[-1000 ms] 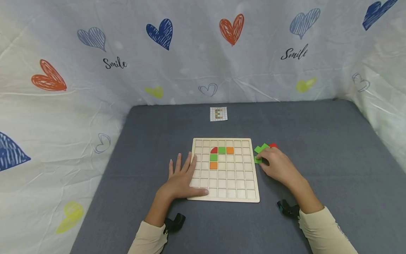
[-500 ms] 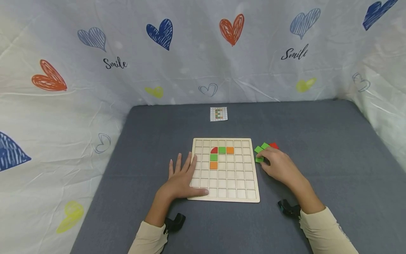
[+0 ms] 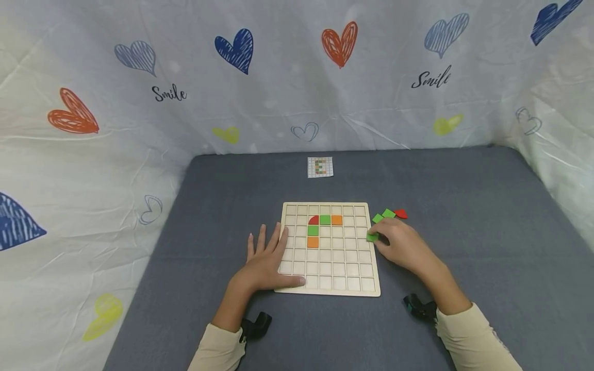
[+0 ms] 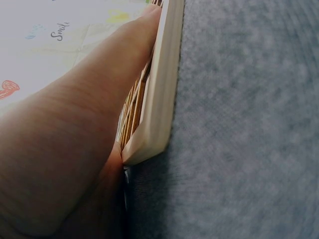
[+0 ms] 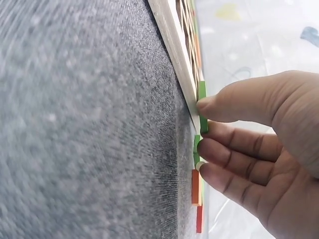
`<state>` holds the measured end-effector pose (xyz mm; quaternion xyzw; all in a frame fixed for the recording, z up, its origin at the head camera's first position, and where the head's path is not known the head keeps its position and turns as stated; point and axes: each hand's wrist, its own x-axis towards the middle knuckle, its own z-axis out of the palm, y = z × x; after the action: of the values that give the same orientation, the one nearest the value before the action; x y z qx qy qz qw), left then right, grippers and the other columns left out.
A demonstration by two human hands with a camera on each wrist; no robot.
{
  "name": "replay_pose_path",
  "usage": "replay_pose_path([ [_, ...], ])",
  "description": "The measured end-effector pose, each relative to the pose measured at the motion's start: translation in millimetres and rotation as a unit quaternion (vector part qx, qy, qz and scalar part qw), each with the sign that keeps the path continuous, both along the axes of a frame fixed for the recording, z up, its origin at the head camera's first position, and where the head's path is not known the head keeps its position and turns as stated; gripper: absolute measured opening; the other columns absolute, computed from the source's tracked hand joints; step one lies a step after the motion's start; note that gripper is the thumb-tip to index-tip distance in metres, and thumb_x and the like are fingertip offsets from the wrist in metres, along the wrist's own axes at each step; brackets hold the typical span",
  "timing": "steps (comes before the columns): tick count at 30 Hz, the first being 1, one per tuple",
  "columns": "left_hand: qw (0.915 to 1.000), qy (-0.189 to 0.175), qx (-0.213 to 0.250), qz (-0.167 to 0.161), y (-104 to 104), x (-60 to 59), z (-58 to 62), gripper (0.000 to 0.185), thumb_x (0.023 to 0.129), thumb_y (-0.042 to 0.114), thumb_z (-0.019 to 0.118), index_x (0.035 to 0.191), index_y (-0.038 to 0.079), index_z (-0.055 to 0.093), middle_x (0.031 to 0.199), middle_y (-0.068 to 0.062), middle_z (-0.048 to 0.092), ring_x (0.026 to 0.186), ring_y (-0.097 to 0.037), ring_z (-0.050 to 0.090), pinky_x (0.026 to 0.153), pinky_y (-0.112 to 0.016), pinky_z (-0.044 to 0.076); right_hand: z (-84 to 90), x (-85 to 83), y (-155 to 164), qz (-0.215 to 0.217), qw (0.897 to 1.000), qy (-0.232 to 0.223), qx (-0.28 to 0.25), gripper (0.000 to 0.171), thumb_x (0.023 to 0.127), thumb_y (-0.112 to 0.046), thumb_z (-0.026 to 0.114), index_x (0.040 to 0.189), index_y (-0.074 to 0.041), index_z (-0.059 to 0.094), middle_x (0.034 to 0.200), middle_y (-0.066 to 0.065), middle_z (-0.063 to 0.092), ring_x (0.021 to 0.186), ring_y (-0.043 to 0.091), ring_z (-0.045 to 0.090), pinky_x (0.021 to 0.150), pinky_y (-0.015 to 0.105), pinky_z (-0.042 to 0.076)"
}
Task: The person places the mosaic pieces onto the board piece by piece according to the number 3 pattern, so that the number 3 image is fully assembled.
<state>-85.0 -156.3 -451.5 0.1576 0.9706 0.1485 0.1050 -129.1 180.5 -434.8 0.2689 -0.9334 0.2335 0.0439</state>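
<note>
Fingers of our right hand (image 3: 402, 247) pinch a green tile (image 3: 372, 237) at the grid board's (image 3: 329, 288) right edge; our left hand (image 3: 266, 260) lies flat, steadying its left edge on the tabletop (image 3: 464, 206).

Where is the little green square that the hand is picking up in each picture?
Head view: the green square sits at the wooden board's right edge, pinched by the right hand.
Left wrist view: not in it; only the left hand on the board's corner.
Right wrist view: the green square is right of the middle, on edge, against the board's rim.
Shared landmark: the wooden board on the grey cloth.
</note>
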Motion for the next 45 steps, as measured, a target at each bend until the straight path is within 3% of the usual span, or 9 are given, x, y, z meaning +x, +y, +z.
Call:
replay_pose_path([
  [16,1.0000,0.005,0.004,0.003,1,1.2,2.3,0.119,0.058,0.081,0.053,0.146,0.018,0.002,0.151,-0.003,-0.006,0.133,-0.034,-0.014,0.099,-0.057,-0.010,2.5,-0.2,-11,0.028,1.000,-0.002,-0.005,0.014,0.077,-0.007,0.067,0.090,-0.012,0.068,0.089,-0.003,0.061,0.082,0.014,0.053,0.071,0.032,0.045],
  [30,1.0000,0.000,0.004,0.000,0,0.1,-0.5,0.120,0.058,0.083,0.051,0.146,0.019,0.000,0.150,-0.002,-0.008,0.132,-0.034,-0.016,0.099,-0.057,-0.011,6.5,-4.1,-30,0.054,0.999,-0.001,-0.005,0.015,0.077,-0.009,0.068,0.091,-0.012,0.070,0.091,-0.003,0.062,0.089,0.013,0.054,0.076,0.031,0.045],
  [45,1.0000,-0.001,0.002,0.003,0,-0.9,-2.4,0.120,0.058,0.083,0.050,0.146,0.019,-0.001,0.150,-0.002,-0.008,0.132,-0.033,-0.017,0.098,-0.057,-0.012,7.8,-5.3,-53,0.073,0.997,-0.009,-0.003,0.016,0.077,-0.008,0.067,0.091,-0.013,0.071,0.089,-0.005,0.061,0.084,0.009,0.052,0.075,0.028,0.045],
])
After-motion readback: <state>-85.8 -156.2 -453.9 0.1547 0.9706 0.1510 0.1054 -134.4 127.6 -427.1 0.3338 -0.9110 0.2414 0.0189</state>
